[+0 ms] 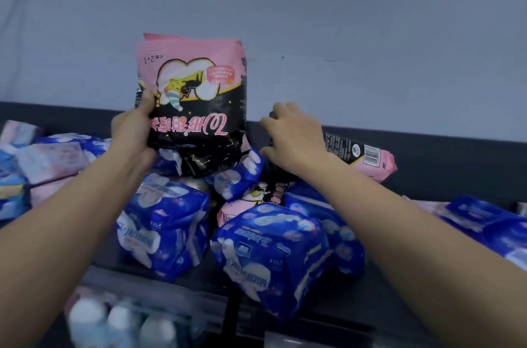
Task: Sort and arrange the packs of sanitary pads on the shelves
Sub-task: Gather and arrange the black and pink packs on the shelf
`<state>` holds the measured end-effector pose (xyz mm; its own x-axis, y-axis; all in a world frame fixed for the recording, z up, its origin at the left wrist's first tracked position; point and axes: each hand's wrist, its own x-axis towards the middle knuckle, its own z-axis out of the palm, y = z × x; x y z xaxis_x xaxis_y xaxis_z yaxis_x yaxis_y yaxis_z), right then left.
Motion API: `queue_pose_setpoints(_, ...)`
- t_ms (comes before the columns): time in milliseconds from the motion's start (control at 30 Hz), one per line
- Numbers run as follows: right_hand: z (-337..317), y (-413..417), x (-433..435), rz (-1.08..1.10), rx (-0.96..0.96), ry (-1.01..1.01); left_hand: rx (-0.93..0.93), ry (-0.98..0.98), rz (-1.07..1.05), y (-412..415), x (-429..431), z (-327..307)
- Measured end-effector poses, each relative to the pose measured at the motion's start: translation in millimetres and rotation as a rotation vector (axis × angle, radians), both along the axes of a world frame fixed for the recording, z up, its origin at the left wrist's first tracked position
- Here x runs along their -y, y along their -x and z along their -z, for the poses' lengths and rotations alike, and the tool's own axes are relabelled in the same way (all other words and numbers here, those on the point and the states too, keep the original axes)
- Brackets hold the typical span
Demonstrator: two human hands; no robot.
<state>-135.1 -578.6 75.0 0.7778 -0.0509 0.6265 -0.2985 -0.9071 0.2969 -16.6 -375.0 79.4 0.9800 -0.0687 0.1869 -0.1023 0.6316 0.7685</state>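
My left hand (134,131) grips a pink-and-black pack of pads (194,96) by its lower left edge and holds it upside down above the pile. My right hand (293,136) lies with curled fingers on a second pink-and-black pack (362,155) lying flat at the back of the dark shelf top (442,165); whether the fingers grip it is hidden. Several dark blue packs are heaped below, one at left centre (165,228) and one at front centre (273,250). A third pink-and-black pack (253,199) is wedged between them.
Pale pink and blue packs (48,159) are stacked at the far left. More blue packs (490,225) lie at the right edge. White bottles (119,322) stand on the lower shelf at bottom left. A grey wall (370,48) with a window rises behind the shelf.
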Motion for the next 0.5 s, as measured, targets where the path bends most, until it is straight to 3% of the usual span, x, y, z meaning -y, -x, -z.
queue_pose_setpoints(33, -2.1, -1.0, 3.1, 0.121, -0.041, 0.067, 0.003, -0.001, 0.006, -0.5, 0.1, 0.2)
queue_pose_setpoints(67, -4.2, -0.4, 6.9, 0.255, -0.132, 0.004, 0.006, -0.007, 0.013, -0.1, 0.5, 0.3)
queue_pose_setpoints(133, -3.1, 0.0, 14.2, 0.389, -0.326, -0.259, 0.018, -0.023, 0.025, 0.6, 1.9, -0.2)
queue_pose_setpoints(200, 4.3, -0.9, 19.4, 0.31, -0.337, -0.274, 0.023, -0.024, 0.033, 1.0, 3.0, -1.5)
queue_pose_setpoints(400, 30.7, -16.0, 13.5, -0.206, 0.084, 0.208, 0.043, 0.052, 0.016, -0.7, -3.6, -8.3)
queue_pose_setpoints(467, 42.6, -27.7, 0.6, -0.274, 0.059, 0.299, 0.045, 0.061, 0.016, -2.1, -9.3, -7.9)
queue_pose_setpoints(500, 50.0, -35.1, -4.9, -0.252, -0.053, 0.299, 0.043, 0.054, 0.012, -3.4, -12.2, -6.3)
